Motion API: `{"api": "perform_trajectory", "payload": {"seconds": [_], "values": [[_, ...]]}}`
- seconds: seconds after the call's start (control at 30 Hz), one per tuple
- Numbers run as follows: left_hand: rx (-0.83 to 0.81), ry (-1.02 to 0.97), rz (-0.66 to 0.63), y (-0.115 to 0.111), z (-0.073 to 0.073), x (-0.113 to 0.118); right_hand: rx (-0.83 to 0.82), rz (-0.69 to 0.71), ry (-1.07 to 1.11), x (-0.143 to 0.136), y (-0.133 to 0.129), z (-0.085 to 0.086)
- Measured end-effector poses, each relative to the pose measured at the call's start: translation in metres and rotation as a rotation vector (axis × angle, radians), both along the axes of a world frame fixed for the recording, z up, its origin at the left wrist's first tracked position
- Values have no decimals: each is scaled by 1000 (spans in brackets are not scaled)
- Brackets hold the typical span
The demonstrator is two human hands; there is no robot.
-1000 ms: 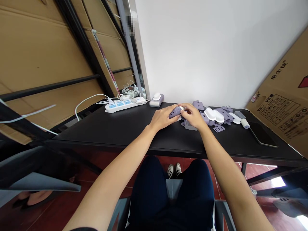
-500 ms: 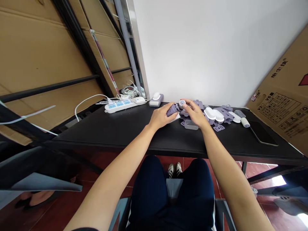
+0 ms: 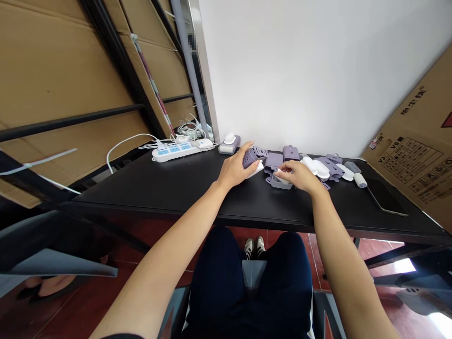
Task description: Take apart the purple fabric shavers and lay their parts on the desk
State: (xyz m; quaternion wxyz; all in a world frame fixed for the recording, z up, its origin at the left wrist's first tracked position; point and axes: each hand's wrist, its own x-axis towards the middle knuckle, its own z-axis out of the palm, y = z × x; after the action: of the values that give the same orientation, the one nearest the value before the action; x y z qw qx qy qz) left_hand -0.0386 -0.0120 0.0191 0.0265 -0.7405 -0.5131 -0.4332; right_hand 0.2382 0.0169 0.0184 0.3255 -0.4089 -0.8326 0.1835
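Note:
My left hand (image 3: 233, 168) is wrapped round a purple perforated plastic housing (image 3: 249, 158), whose slotted end points right. A white piece (image 3: 259, 167) shows under my left thumb, and I cannot tell if it is joined to the housing. My right hand (image 3: 296, 173) has its fingers closed on a white cylinder, mostly hidden, just over a clear plastic tray (image 3: 281, 183). Beyond the hands lie a flat purple part (image 3: 274, 160) and a purple case (image 3: 291, 153).
White oval parts (image 3: 321, 169) and purple pieces (image 3: 332, 165) crowd the right. A white cylinder (image 3: 360, 180) lies beside a dark tablet (image 3: 385, 197). A power strip (image 3: 173, 151) and a purple-white device (image 3: 229, 143) are at left. A carton (image 3: 413, 146) leans at right.
My right hand has moved away from the purple housing, down and right to the clear tray, carrying the white cylinder. My left hand keeps the housing, its slotted end now uncovered.

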Motion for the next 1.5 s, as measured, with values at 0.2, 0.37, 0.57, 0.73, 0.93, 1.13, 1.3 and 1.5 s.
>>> {"api": "perform_trajectory", "payload": {"seconds": [0.2, 0.37, 0.57, 0.73, 0.93, 1.13, 1.3, 1.5], "values": [[152, 55, -49, 2, -4, -2, 62, -56, -118, -5, -1, -2], [204, 63, -60, 4, -6, -2, 59, -99, -85, -3, -7, 1], [233, -10, -42, 6, -7, -3, 13, -66, 110, 0, -9, 2], [238, -87, -58, 6, -6, -3, 7, -58, -96, -2, -5, 0], [214, -261, -59, 8, -5, -1, 68, -113, -202, -7, -3, -1], [207, -373, -85, 6, -3, 2, 160, -213, -269, -12, -1, -5], [252, -556, -122, 13, -2, 3, 183, -238, -287, -14, -1, -9], [92, -1276, -92, 38, 3, 1, 327, -226, -109, -30, -10, -8]]}}
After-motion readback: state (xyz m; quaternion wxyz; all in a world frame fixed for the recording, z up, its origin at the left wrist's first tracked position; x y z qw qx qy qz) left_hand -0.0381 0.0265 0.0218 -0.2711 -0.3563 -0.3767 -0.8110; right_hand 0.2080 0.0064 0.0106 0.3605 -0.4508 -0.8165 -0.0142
